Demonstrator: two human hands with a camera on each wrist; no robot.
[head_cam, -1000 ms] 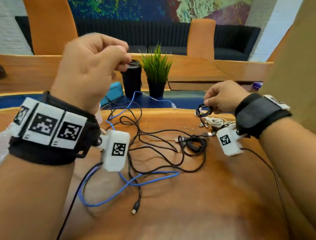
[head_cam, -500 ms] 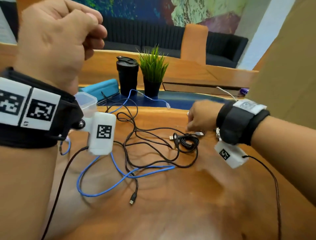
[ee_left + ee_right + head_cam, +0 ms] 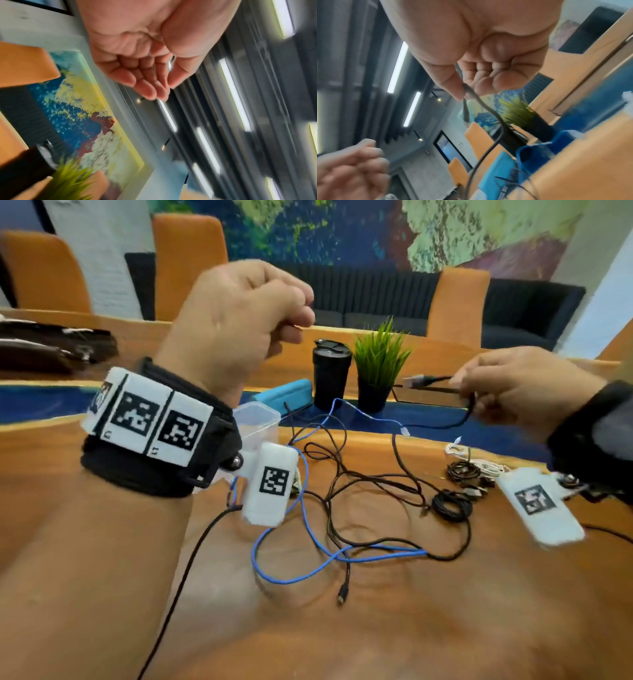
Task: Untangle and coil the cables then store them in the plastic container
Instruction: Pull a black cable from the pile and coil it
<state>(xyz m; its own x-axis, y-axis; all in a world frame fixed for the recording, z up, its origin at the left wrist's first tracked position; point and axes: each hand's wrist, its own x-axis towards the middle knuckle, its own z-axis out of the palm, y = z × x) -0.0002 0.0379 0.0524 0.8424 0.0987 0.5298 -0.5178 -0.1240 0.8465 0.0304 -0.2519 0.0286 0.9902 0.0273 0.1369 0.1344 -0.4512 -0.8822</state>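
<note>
Glossy wooden table [image 3: 445, 628], clear plastic container [image 3: 257, 414], matt black cable [image 3: 397, 453].

A dark sofa [image 3: 376, 299] is set along the far wall. Above the sofa a large painting [image 3: 342, 231] in blue, green and yellow is hung. In front of the sofa, orange chairs [image 3: 190, 268] are drawn up to a wooden bench [image 3: 445, 628] inlaid with a blue strip [image 3: 41, 405]. Left of the sofa a white brick wall [image 3: 102, 258] is seen. Long light strips [image 3: 235, 94] are fitted overhead in a dark ceiling.

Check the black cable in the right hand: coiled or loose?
Loose. The right hand pinches the black cable near its plug; the rest trails slack down to the table, no loops in the hand.
</note>
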